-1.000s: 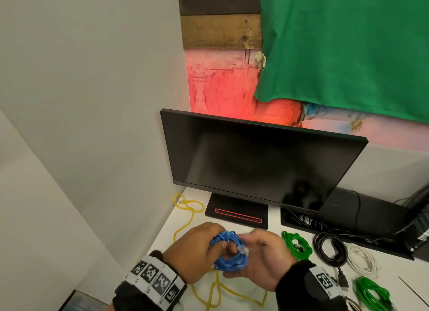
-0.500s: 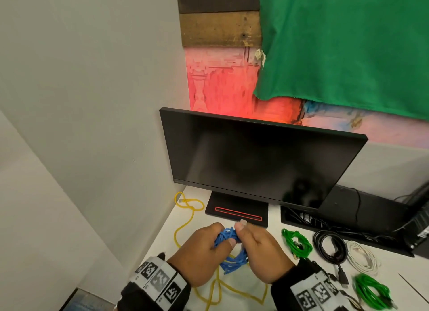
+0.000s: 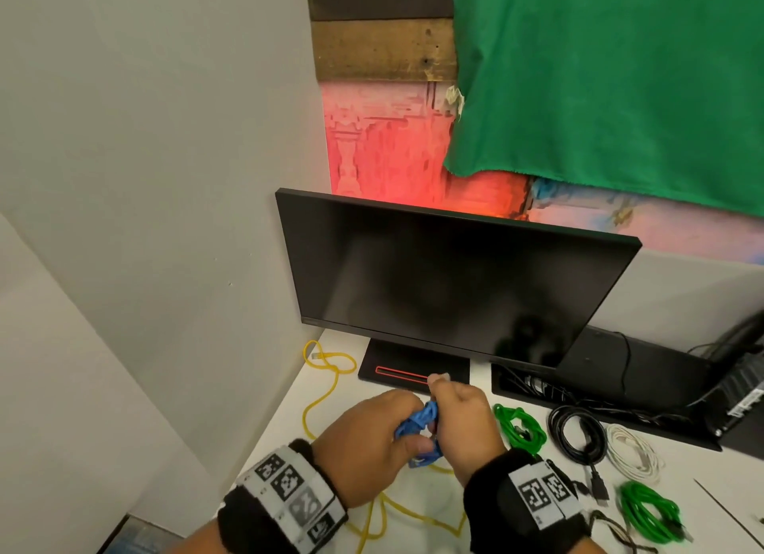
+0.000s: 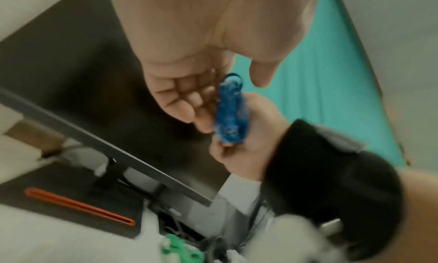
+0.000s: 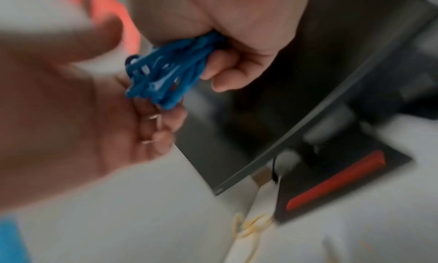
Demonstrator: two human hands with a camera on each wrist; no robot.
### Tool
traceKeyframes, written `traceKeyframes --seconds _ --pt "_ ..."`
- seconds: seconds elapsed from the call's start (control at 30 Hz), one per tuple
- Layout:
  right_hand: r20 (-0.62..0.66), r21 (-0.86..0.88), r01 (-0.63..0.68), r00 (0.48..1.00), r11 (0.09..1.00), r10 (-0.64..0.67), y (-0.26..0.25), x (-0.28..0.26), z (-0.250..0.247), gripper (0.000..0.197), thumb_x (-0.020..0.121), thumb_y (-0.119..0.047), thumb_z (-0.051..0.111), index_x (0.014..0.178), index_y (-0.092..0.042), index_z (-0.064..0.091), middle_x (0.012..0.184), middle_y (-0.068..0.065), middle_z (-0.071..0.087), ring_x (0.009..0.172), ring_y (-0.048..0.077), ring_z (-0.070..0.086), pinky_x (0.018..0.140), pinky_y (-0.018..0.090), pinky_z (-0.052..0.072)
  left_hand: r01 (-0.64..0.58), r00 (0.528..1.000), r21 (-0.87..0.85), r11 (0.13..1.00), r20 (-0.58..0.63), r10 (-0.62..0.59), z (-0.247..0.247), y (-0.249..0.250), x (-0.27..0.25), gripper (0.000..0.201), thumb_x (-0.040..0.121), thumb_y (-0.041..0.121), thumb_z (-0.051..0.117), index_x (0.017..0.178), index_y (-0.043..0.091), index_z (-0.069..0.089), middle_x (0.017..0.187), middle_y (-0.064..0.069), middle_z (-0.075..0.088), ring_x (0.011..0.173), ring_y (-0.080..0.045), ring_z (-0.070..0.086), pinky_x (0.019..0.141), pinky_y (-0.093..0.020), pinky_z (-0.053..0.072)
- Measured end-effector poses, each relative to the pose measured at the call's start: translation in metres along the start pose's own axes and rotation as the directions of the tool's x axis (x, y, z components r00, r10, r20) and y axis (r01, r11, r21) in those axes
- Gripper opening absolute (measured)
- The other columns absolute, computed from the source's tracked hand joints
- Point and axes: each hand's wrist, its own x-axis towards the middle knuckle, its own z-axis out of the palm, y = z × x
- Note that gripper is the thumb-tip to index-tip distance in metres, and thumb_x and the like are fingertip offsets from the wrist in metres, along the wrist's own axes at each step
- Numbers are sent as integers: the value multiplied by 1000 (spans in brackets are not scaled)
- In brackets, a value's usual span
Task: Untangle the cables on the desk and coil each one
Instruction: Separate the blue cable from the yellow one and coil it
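A blue cable (image 3: 417, 425), wound into a small tight bundle, hangs above the desk between both hands. My left hand (image 3: 384, 429) curls round its left side with the thumb over the front; in the left wrist view the blue cable (image 4: 231, 113) lies between that thumb and the curled fingers (image 4: 187, 102). My right hand (image 3: 454, 413) grips the bundle's right side and pinches a clear plug end (image 3: 439, 378) up near the monitor base. The right wrist view shows the blue cable (image 5: 170, 74) squeezed in the right fist. A loose yellow cable (image 3: 326, 388) trails across the desk beneath.
A black monitor (image 3: 446, 281) stands just behind the hands on a base (image 3: 413, 367) with a red stripe. To the right lie two green coils (image 3: 519, 427) (image 3: 649, 512), a black coil (image 3: 574, 433) and a white coil (image 3: 632, 450). A wall closes the left side.
The right hand has drawn the clear plug end upward and away from me, toward the monitor base. The blue bundle has been squeezed narrower between the hands.
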Motion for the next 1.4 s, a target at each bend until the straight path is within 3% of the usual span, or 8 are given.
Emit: traceKeyframes --seconds 0.17,0.27,0.43,0.7,0.87,0.97,1.13,1.4 --pt "-65 -332 353 916 874 -395 -17 1 0 48 101 -27 50 54 -25 43 50 -9 48 54 14 50 58 37 45 203 929 -376 904 -218 -299 22 18 16 59 81 79 31 81 27 59 72 10 64 65 -2 59 63 -20 49" --pt "-37 -138 415 905 899 -424 -21 -3 3 48 101 -24 50 54 -20 50 47 -6 49 47 5 47 50 22 38 171 889 -461 871 -309 -338 21 20 30 58 98 53 33 72 11 63 62 3 60 62 -14 56 67 -38 50" --pt "23 31 513 858 858 -514 -26 -11 -3 41 96 -32 47 58 -35 61 53 -8 57 50 5 54 50 14 39 226 914 -851 475 17 -405 14 19 34 42 98 39 49 64 16 56 55 2 49 48 -13 45 50 -25 39" --pt "154 -466 758 578 456 -802 -3 -7 -15 46 99 -35 42 59 -13 51 53 -4 46 46 10 42 48 19 33 553 822 -409 726 130 -554 28 13 31 35 102 33 40 79 15 58 66 -6 65 40 -14 54 40 -26 45" --pt "186 -443 802 519 400 -834 4 -15 -16 54 104 -40 35 58 -14 46 53 -5 40 46 7 32 51 13 22 681 680 -654 328 399 -615 32 13 21 38 92 27 49 56 18 57 52 -3 53 41 -14 40 40 -20 23" --pt "156 -391 774 589 498 -793 0 -8 -20 48 102 -39 39 60 -18 49 57 -15 40 50 2 37 53 10 27 515 803 -728 452 225 -552 28 16 27 43 97 34 48 57 22 58 52 2 52 44 -13 45 42 -23 30" --pt "186 -59 273 948 960 -259 1 -8 -5 69 93 -64 34 52 -14 56 45 -1 52 43 10 50 50 28 43 44 905 -476 878 -354 -236 22 9 27 57 100 46 37 47 33 56 46 8 55 45 -3 51 53 -19 41" --pt "319 372 -129 948 919 4 -2 -8 -3 56 81 -62 66 71 -7 65 51 11 55 39 28 56 41 27 45 -146 827 -306 941 -560 -53 32 -11 32 49 96 49 37 52 29 48 47 15 50 42 -3 47 47 -11 31"
